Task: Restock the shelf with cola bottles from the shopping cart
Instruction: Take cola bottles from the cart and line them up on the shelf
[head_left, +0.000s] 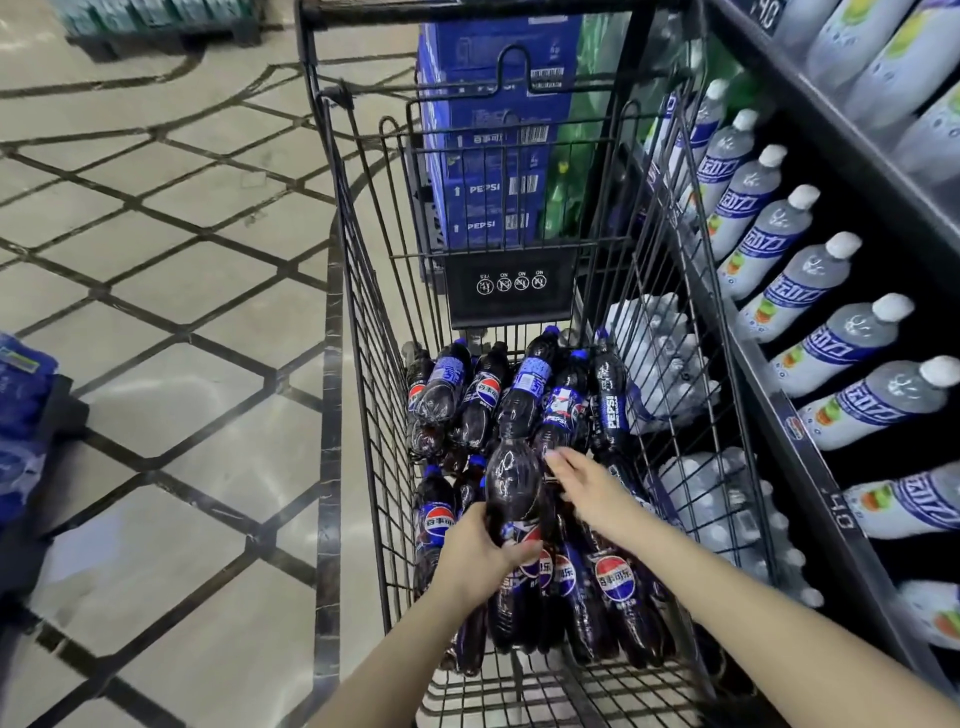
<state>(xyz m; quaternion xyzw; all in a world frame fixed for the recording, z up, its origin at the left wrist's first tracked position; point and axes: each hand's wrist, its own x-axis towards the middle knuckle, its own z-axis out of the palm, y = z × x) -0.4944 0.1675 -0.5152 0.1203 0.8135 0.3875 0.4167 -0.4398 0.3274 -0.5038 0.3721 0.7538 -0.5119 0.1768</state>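
The left hand (480, 556) grips 1 Pepsi cola bottle (514, 488) by its middle, raised just above the pile in the shopping cart (363, 364). The right hand (587, 488) reaches in open, fingers spread, holding nothing. Many bottles remain in the cart; the shelf (810, 415) alongside shows only pale drink bottles (810, 291), so restocking looks barely begun.
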